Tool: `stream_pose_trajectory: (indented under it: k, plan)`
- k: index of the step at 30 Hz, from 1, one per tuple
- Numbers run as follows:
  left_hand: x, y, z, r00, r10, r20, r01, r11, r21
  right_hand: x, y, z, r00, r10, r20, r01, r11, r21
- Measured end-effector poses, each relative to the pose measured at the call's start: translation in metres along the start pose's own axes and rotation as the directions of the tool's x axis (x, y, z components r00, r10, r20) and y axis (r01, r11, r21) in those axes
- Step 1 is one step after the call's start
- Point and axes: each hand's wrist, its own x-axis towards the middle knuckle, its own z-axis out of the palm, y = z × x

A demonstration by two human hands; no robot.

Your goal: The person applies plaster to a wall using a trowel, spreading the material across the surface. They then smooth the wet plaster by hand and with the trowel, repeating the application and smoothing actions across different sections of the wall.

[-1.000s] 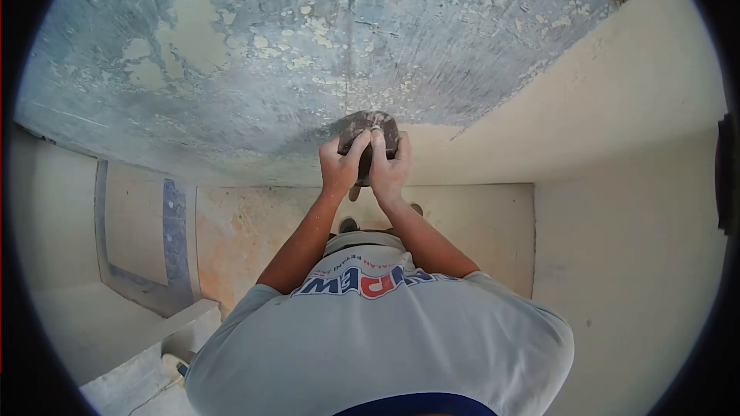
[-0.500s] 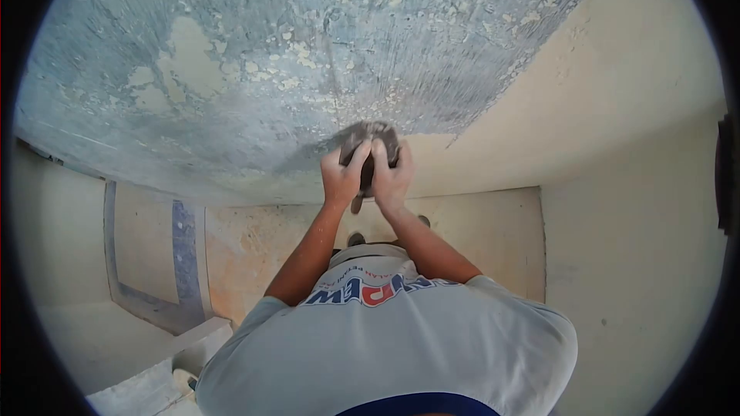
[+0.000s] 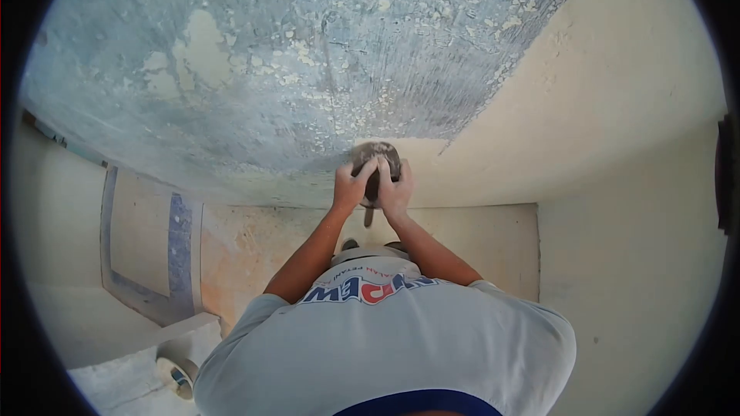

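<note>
Both my hands grip a dark, dusty, rounded tool (image 3: 376,152) with a short stem pointing down toward my body. Its exact kind I cannot make out. My left hand (image 3: 351,188) is closed on the left side and my right hand (image 3: 396,192) on the right, with the thumbs close together on the near face. The tool's upper edge is at the wall (image 3: 254,127), by the lower border of a rough grey-blue patch with flaking cream bits. Smooth cream surface (image 3: 532,123) lies right of that patch.
At lower left are a white ledge (image 3: 139,374) and a round white container (image 3: 176,377) with something inside. A blue-bordered panel (image 3: 181,246) lies beyond. The dusty floor (image 3: 478,235) meets a side wall (image 3: 609,277) at right. A dark object (image 3: 723,173) is at the far right edge.
My hands and the tool have moved down the wall and slightly right. Cream surface now shows at the tool's top left. The view has shifted slightly, showing more of the white container.
</note>
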Motion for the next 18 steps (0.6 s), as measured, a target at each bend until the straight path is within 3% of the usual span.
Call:
stream_pose_trajectory:
  k: [1, 2, 4, 5, 6, 7, 8, 10, 11, 13, 14, 15, 16, 17, 18]
  plan:
    - [-0.002, -0.013, 0.0, 0.996, -0.064, 0.058, 0.063, 0.998, 0.022, -0.002, 0.011, -0.01, 0.998, 0.041, 0.049, -0.04, 0.999, -0.034]
    - [0.0, -0.032, 0.003, 0.995, 0.054, 0.084, -0.064, 0.991, 0.116, -0.001, 0.031, -0.023, 0.987, 0.138, 0.081, -0.13, 0.987, -0.092]
    - [-0.006, -0.012, -0.006, 0.998, 0.068, -0.014, -0.065, 0.983, 0.17, 0.005, 0.05, -0.045, 0.984, 0.16, -0.073, -0.165, 0.983, -0.076]
    - [-0.009, 0.002, -0.01, 0.993, 0.093, -0.07, -0.075, 0.97, 0.231, 0.014, 0.07, -0.059, 0.977, 0.199, -0.082, -0.194, 0.979, 0.058]
    - [-0.012, 0.015, -0.011, 0.935, 0.218, -0.281, -0.163, 0.965, 0.206, 0.023, 0.068, -0.077, 0.974, 0.205, -0.099, -0.199, 0.978, 0.062]
    - [-0.007, 0.021, -0.015, 0.812, 0.401, -0.425, -0.301, 0.91, 0.283, 0.03, 0.064, -0.097, 0.97, 0.211, -0.12, -0.204, 0.977, 0.065]
    - [0.003, 0.028, -0.018, 0.632, 0.56, -0.535, -0.412, 0.828, 0.38, 0.038, 0.06, -0.118, 0.978, 0.139, -0.154, -0.142, 0.99, -0.008]
    - [0.017, 0.05, -0.01, 0.518, 0.499, -0.695, -0.448, 0.85, 0.276, 0.047, 0.063, -0.157, 0.967, 0.142, -0.212, -0.16, 0.984, -0.073]
    - [0.026, 0.053, -0.002, 0.507, 0.495, -0.706, -0.442, 0.852, 0.28, 0.05, 0.064, -0.171, 0.954, 0.106, -0.279, -0.115, 0.993, -0.016]
    - [0.053, 0.055, 0.02, 0.388, 0.446, -0.807, -0.316, 0.887, 0.338, 0.05, 0.07, -0.21, 0.942, 0.218, -0.256, -0.228, 0.974, -0.011]
    - [0.079, 0.028, 0.039, 0.34, 0.503, -0.795, -0.209, 0.864, 0.457, 0.052, 0.075, -0.227, 0.936, 0.208, -0.285, -0.251, 0.96, -0.124]
    - [0.099, -0.027, 0.09, 0.321, 0.498, -0.806, -0.205, 0.867, 0.454, 0.053, 0.079, -0.24, 0.932, 0.231, -0.279, -0.26, 0.963, -0.071]
    - [0.103, -0.088, 0.128, 0.765, 0.14, -0.628, 0.309, 0.776, 0.549, 0.053, 0.084, -0.254, 0.928, 0.259, -0.267, -0.276, 0.961, -0.027]
    - [0.157, -0.136, 0.098, 0.793, -0.439, -0.423, 0.588, 0.371, 0.719, 0.053, 0.092, -0.265, 0.922, 0.284, -0.263, -0.302, 0.953, -0.028]
    - [0.148, -0.144, 0.105, 0.781, -0.451, -0.432, 0.604, 0.371, 0.705, 0.053, 0.098, -0.273, 0.922, 0.312, -0.229, -0.321, 0.947, -0.002]
